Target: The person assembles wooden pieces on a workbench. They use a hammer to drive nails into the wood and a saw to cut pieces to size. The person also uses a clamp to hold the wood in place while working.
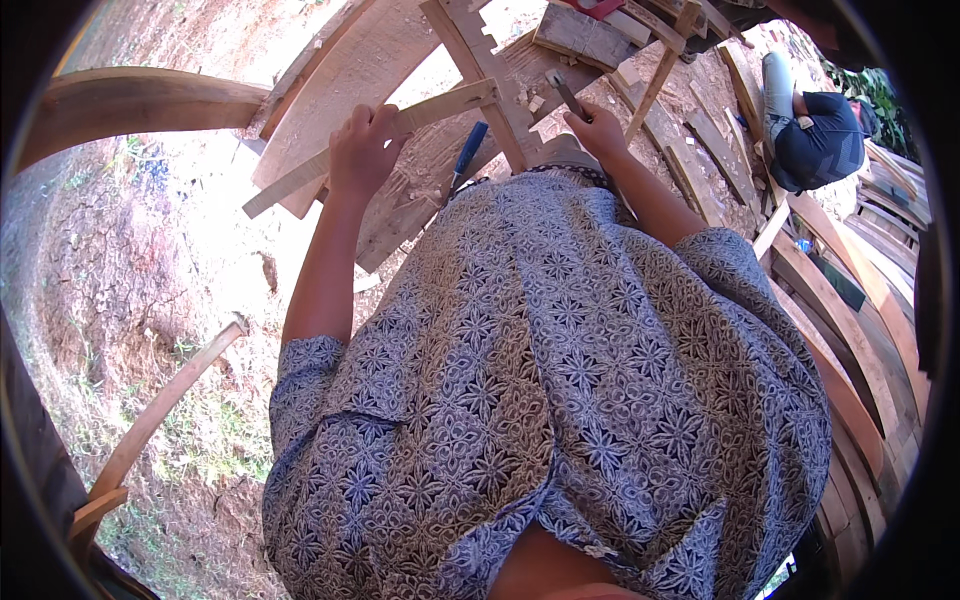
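My left hand (363, 150) is closed around a flat wooden strip (440, 107), which slants up to the right. The strip's far end lies against a wooden board with a row of notches (486, 75) along its right edge. To the right of that board, my right hand (598, 132) grips a short dark tool (567, 95) with a paler end; its exact kind is hard to make out. Between my hands, close to my body, a blue-handled tool (468, 152) rests on a wide plank (398, 215). Its lower end is partly hidden.
Wood offcuts (720, 150) and chips litter the ground at right. A person (818, 140) in dark clothing sits at far right, above stacked curved boards (840, 285). A curved beam (150, 105) extends at upper left, and a bent wooden piece (165, 410) stands at lower left.
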`<action>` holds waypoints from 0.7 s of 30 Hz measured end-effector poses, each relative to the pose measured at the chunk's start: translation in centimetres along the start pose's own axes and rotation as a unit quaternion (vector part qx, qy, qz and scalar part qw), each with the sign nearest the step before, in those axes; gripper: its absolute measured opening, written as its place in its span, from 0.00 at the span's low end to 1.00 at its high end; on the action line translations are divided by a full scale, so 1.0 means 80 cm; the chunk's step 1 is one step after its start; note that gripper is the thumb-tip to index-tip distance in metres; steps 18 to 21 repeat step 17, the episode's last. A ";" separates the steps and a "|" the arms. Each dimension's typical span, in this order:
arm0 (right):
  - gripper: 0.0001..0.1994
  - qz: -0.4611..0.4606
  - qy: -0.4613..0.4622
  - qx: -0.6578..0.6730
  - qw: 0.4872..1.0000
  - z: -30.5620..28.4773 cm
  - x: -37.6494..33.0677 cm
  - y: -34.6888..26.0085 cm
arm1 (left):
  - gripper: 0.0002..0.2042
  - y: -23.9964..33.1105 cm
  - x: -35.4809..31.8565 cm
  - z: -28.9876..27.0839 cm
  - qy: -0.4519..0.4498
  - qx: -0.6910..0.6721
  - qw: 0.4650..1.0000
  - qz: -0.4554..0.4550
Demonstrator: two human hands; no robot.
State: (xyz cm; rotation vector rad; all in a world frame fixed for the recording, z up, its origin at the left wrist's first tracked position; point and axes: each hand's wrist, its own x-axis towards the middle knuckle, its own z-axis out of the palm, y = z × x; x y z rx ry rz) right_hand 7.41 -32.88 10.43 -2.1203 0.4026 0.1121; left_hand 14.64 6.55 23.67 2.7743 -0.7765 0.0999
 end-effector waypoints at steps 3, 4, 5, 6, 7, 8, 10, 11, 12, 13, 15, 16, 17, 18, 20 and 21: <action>0.20 -0.109 0.007 -0.091 0.990 0.019 0.029 -0.004 | 0.18 0.010 -0.021 -0.018 0.016 -0.022 0.998 -0.058; 0.24 -0.130 0.007 -0.111 0.985 0.026 0.036 -0.003 | 0.19 0.015 -0.026 -0.027 0.007 -0.013 0.998 -0.062; 0.24 -0.137 0.010 -0.102 0.985 0.035 0.042 -0.001 | 0.19 0.021 -0.033 -0.034 0.008 -0.016 0.996 -0.082; 0.24 -0.143 0.013 -0.095 0.985 0.042 0.046 0.000 | 0.20 0.029 -0.039 -0.040 0.008 -0.020 0.995 -0.101; 0.24 -0.149 0.017 -0.087 0.985 0.049 0.050 0.001 | 0.20 0.035 -0.044 -0.045 0.008 -0.024 0.992 -0.120; 0.24 -0.147 0.018 -0.101 0.984 0.053 0.048 0.005 | 0.21 0.042 -0.051 -0.048 0.012 -0.027 0.991 -0.132; 0.24 -0.143 0.023 -0.130 0.981 0.058 0.045 0.012 | 0.22 0.054 -0.064 -0.052 0.020 -0.034 0.987 -0.154; 0.24 -0.136 0.030 -0.169 0.976 0.061 0.047 0.009 | 0.22 0.062 -0.071 -0.056 0.019 -0.040 0.984 -0.171; 0.23 -0.126 0.040 -0.209 0.969 0.062 0.047 0.005 | 0.22 0.069 -0.078 -0.060 0.018 -0.047 0.981 -0.186; 0.23 -0.115 0.051 -0.249 0.960 0.063 0.048 0.001 | 0.22 0.075 -0.086 -0.063 0.017 -0.054 0.978 -0.199; 0.26 -0.027 -0.109 -0.015 0.994 0.053 0.080 0.001 | 0.23 0.083 -0.107 -0.064 0.051 -0.100 0.974 -0.197; 0.28 0.019 -0.185 0.103 0.977 0.043 0.106 0.004 | 0.23 0.089 -0.116 -0.066 0.068 -0.103 0.974 -0.190; 0.28 0.017 -0.188 0.105 0.976 0.047 0.107 0.001 | 0.24 0.092 -0.127 -0.065 0.085 -0.103 0.974 -0.185; 0.28 0.017 -0.188 0.105 0.976 0.047 0.107 0.001 | 0.24 0.092 -0.127 -0.065 0.085 -0.103 0.974 -0.185; 0.28 0.017 -0.188 0.105 0.976 0.047 0.107 0.001 | 0.24 0.092 -0.127 -0.065 0.085 -0.103 0.974 -0.185; 0.28 0.017 -0.188 0.105 0.976 0.047 0.107 0.001 | 0.24 0.092 -0.127 -0.065 0.085 -0.103 0.974 -0.185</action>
